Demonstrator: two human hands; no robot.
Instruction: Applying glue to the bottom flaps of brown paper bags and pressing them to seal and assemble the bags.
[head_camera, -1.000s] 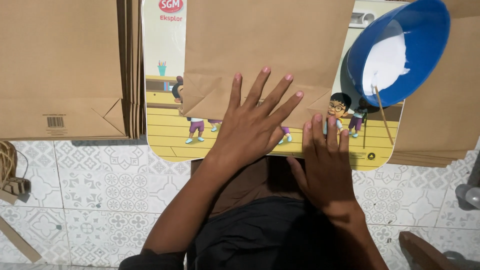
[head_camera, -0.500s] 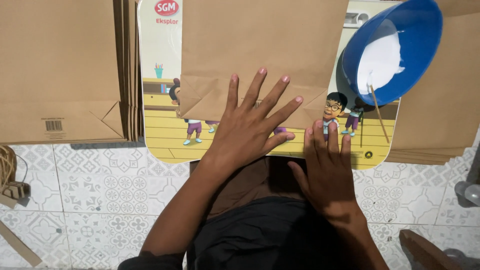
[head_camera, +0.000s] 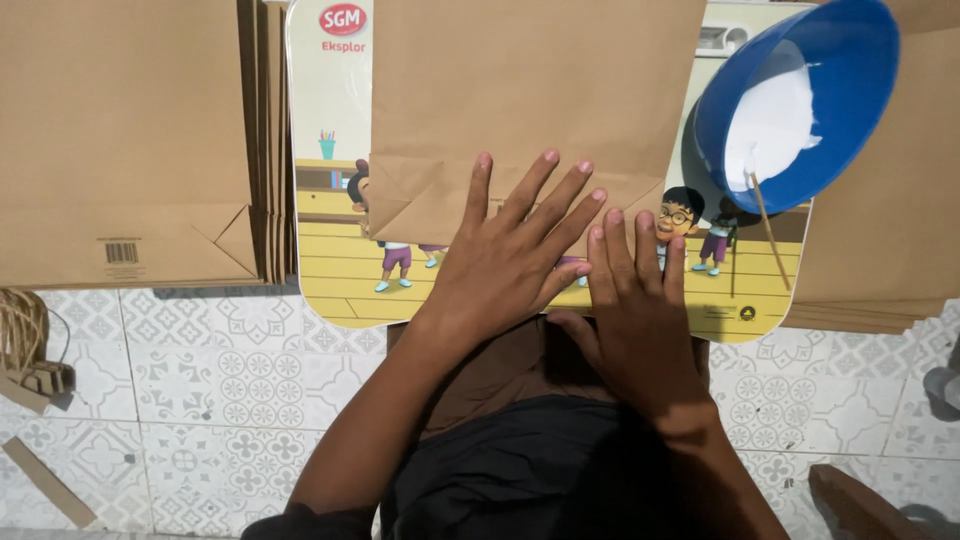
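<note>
Both the left hand (head_camera: 505, 265) and right hand (head_camera: 635, 300), fingers spread flat, pressed the brown paper bag's (head_camera: 530, 100) folded bottom, probably sealing it, blue glue bowl (head_camera: 800, 100) at two o'clock.

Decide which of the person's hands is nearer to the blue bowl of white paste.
Right. The right hand lies flat at the paper bag's lower right corner, below and left of the blue bowl. The left hand presses the bag's folded bottom, farther left.

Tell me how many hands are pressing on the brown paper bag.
2: the left hand lies spread flat on the bag's folded bottom, and the right hand presses beside it at the bag's lower edge.
</note>
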